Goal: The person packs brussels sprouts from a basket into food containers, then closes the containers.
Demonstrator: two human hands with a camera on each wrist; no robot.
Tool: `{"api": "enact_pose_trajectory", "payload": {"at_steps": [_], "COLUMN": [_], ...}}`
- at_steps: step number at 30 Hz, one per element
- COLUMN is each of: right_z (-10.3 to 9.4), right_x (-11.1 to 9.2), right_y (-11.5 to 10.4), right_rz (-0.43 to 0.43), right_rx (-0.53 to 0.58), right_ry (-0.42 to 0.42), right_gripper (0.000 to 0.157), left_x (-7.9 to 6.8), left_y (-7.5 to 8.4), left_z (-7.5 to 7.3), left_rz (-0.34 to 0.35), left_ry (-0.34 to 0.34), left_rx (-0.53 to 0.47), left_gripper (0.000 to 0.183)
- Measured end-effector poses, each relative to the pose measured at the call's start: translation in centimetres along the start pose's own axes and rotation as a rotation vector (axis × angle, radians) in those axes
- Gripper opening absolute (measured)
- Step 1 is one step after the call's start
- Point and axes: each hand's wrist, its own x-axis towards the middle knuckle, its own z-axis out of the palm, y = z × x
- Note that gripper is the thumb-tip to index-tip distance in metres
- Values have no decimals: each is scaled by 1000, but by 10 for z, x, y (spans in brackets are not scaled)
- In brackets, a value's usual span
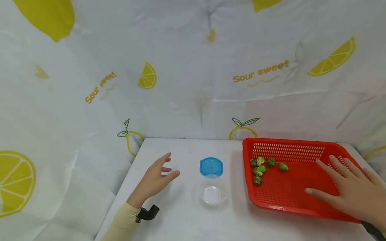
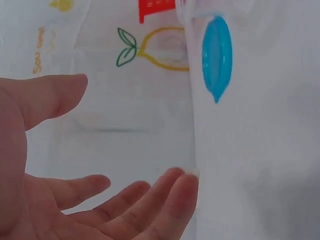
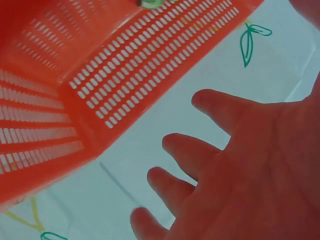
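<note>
My left hand [image 1: 156, 177] is held over the left part of the table, fingers loosely bent and apart, holding nothing. To its right is a clear round plastic container [image 1: 212, 194], with a blue lid [image 1: 211, 166] just behind it. In the left wrist view the lid [image 2: 217, 59] appears beyond the fingertips. My right hand [image 1: 352, 187] spreads its fingers over the right side of a red plastic basket [image 1: 289, 209], with nothing in its grasp. Several Brussels sprouts [image 1: 258, 170] lie in the basket's left part, away from the hand.
The white table [image 1: 169, 147] ends at a white backdrop sheet [image 1: 187, 67] printed with lemons. The basket's raised, slotted walls [image 3: 155, 60] stand around the sprouts and take up the table's right side.
</note>
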Motion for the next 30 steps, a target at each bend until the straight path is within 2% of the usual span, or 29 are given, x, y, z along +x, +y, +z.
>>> {"api": "enact_pose_trajectory", "payload": {"at_steps": [3, 7, 11, 16, 21, 30], "right_z": [-13, -24, -29, -29, -26, -4], "right_x": [17, 36, 54, 73, 91, 116], "right_y": [-2, -6, -8, -6, -6, -14], "right_rz": [-107, -219, -258, -287, -310, -305], "right_rx": [-5, 44, 133, 188, 225, 293], "right_ry": [-47, -85, -149, -212, -265, -333], "right_gripper": [115, 102, 92, 84, 78, 71], "left_x": [9, 21, 32, 39, 39, 46], "left_y": [1, -3, -9, -16, -19, -26], "left_z": [18, 37, 49, 61, 70, 80], "left_rz": [-38, -34, -24, -26, -35, -40], "left_ry": [-88, -256, -366, -440, -508, -583], "left_rx": [-193, -472, -633, -675, -700, -763], "left_gripper": [80, 69, 66, 61, 57, 52]}}
